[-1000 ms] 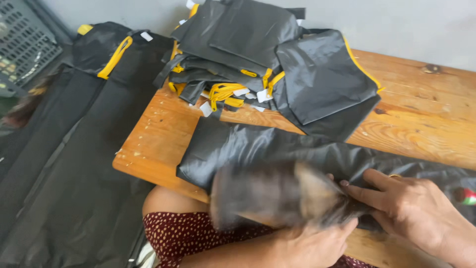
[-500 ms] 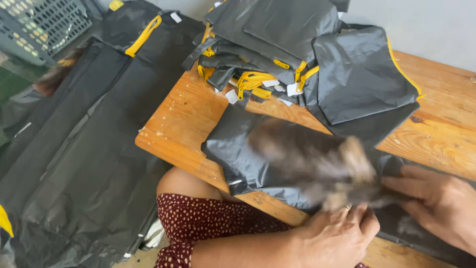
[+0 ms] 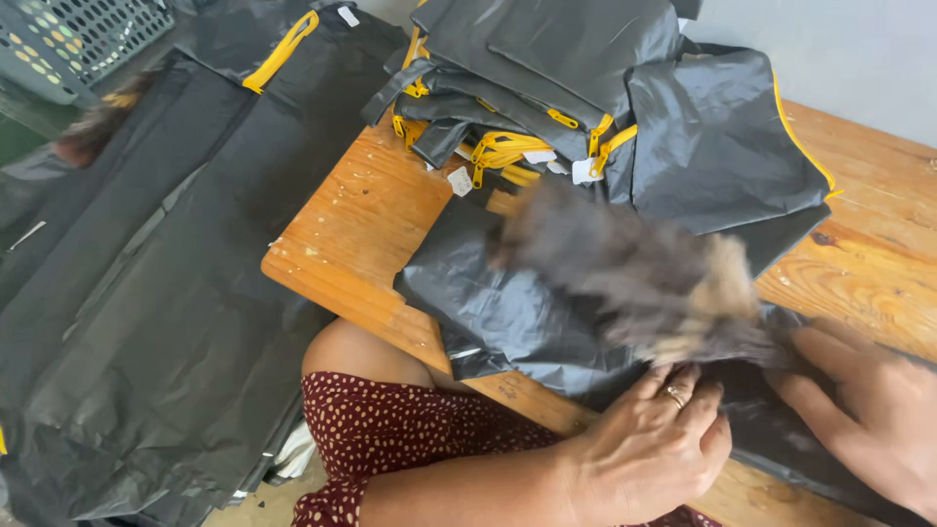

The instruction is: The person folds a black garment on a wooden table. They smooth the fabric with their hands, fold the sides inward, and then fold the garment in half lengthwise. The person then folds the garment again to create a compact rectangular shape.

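Your left hand (image 3: pixel 649 444) has its fingers (image 3: pixel 683 395) together and curled down onto the near edge of the black fabric piece (image 3: pixel 508 303), pinning it to the wooden table (image 3: pixel 361 224). Your right hand (image 3: pixel 869 410) lies on the same fabric further right, fingers slightly spread and pressing flat, so the cloth is stretched between both hands. Just beyond your fingertips a brown feathery brush-like shape (image 3: pixel 634 268) is blurred with motion over the fabric; how it is held, I cannot tell. Farther away, a stack of black pieces with yellow zippers (image 3: pixel 586 88) sits at the far side of the table. To the left, more black sheets (image 3: pixel 146 293) drape toward the floor beside a grey plastic crate (image 3: pixel 68 39).
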